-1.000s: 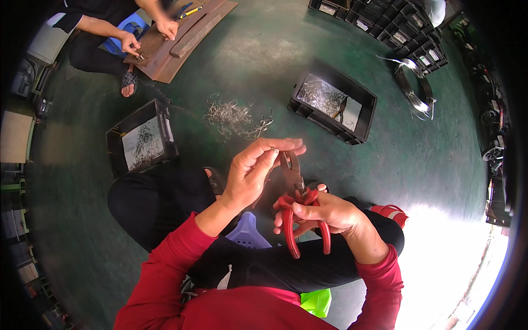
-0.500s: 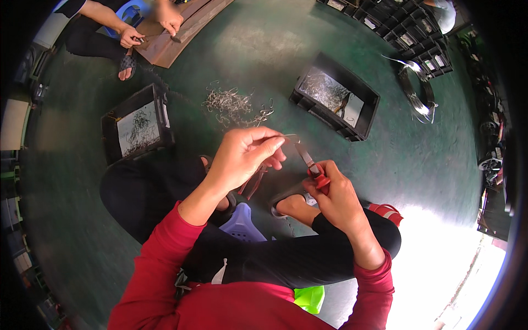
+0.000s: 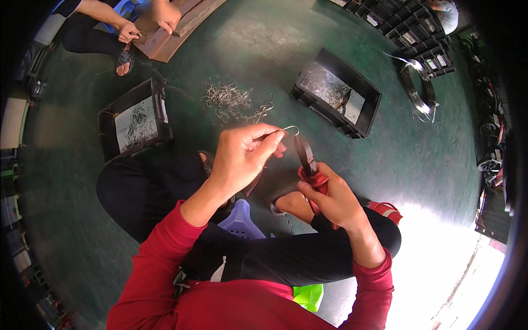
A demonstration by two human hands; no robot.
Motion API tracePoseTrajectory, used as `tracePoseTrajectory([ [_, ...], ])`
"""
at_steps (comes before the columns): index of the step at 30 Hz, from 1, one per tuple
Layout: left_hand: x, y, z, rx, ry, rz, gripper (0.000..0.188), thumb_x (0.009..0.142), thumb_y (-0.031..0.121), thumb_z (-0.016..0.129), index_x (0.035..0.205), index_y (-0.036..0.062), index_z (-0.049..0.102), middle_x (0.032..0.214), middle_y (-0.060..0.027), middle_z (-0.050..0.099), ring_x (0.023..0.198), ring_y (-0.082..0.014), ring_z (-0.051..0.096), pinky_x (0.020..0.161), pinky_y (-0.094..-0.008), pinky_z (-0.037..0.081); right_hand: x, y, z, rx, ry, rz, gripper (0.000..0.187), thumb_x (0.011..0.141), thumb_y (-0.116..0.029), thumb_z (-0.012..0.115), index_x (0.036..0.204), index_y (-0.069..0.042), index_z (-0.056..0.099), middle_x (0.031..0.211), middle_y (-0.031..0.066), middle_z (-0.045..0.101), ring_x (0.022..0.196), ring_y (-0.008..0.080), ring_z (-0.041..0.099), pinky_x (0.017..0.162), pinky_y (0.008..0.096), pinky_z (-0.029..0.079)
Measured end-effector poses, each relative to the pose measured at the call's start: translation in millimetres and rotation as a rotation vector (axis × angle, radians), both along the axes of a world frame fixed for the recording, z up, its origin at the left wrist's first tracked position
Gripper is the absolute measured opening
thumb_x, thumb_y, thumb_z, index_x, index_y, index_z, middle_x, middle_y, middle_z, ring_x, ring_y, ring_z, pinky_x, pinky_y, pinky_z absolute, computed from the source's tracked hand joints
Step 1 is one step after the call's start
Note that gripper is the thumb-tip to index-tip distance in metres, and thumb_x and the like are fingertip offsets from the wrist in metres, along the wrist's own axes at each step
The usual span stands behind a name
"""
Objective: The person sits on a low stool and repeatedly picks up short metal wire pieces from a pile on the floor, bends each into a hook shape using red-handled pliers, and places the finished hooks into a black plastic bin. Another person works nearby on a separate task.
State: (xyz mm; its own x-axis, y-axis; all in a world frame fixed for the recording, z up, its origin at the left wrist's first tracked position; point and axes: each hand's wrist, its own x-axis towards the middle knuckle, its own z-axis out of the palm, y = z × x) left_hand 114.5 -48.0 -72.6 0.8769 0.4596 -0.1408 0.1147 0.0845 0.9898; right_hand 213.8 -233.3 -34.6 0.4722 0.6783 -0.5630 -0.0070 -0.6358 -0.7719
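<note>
My left hand (image 3: 242, 154) pinches a thin bent wire hook (image 3: 290, 129) between thumb and fingers, its curled end pointing right. My right hand (image 3: 330, 198) grips red-handled pliers (image 3: 308, 165), with the dark jaws pointing up just below the hook's tip. Both hands are held above my crossed legs in black trousers. A loose pile of bent wire pieces (image 3: 234, 102) lies on the green floor beyond my hands.
A black crate (image 3: 135, 118) with wire pieces stands at the left, another black crate (image 3: 338, 93) at the right. Coils of wire (image 3: 418, 91) lie at the far right. Another person (image 3: 118, 25) works at a wooden board (image 3: 181, 25) at the top left.
My right hand has turned the pliers upright toward the wire. My left hand has lifted the hook a little higher and to the right.
</note>
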Motion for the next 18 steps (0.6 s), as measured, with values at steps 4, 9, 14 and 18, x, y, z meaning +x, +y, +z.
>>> tracePoseTrajectory([
  [4,-0.3,-1.5,-0.7,0.024,0.006,0.006,0.019,0.096,0.011,0.06,0.104,-0.0042,0.069,0.084,-0.0096,0.071,0.078,-0.0132,0.069,0.071,-0.0263,0.057,0.4,-1.4,-1.7,-0.039,-0.048,-0.004,0.033,0.086,-0.019,0.071,0.105,0.004,0.057,0.076,0.0116,0.066,0.07,0.0153,0.063,0.067,0.0315,0.05],
  [9,-0.3,-1.5,-0.7,0.015,-0.011,0.007,0.019,0.096,0.011,0.06,0.104,-0.0044,0.068,0.084,-0.009,0.071,0.078,-0.013,0.069,0.071,-0.0262,0.057,0.8,-1.9,-0.3,-0.042,-0.013,-0.018,0.034,0.085,-0.02,0.072,0.104,0.004,0.058,0.078,0.0135,0.066,0.071,0.0177,0.065,0.068,0.0324,0.051],
  [14,-0.5,-3.2,-2.2,0.012,-0.023,0.009,0.019,0.095,0.012,0.061,0.103,-0.0036,0.069,0.083,-0.009,0.071,0.078,-0.0129,0.069,0.067,-0.0253,0.055,0.6,-0.4,1.3,-0.065,-0.055,-0.017,0.035,0.085,-0.021,0.072,0.104,0.004,0.058,0.079,0.014,0.067,0.073,0.0193,0.066,0.068,0.0326,0.051],
  [18,0.2,-3.7,-3.6,0.078,-0.054,-0.005,0.018,0.095,0.01,0.062,0.103,-0.0036,0.069,0.085,-0.0098,0.071,0.079,-0.0124,0.069,0.066,-0.0249,0.055,1.3,-0.8,0.9,-0.063,-0.057,-0.01,0.034,0.084,-0.021,0.073,0.103,0.004,0.058,0.079,0.0146,0.066,0.073,0.0196,0.066,0.069,0.0331,0.051],
])
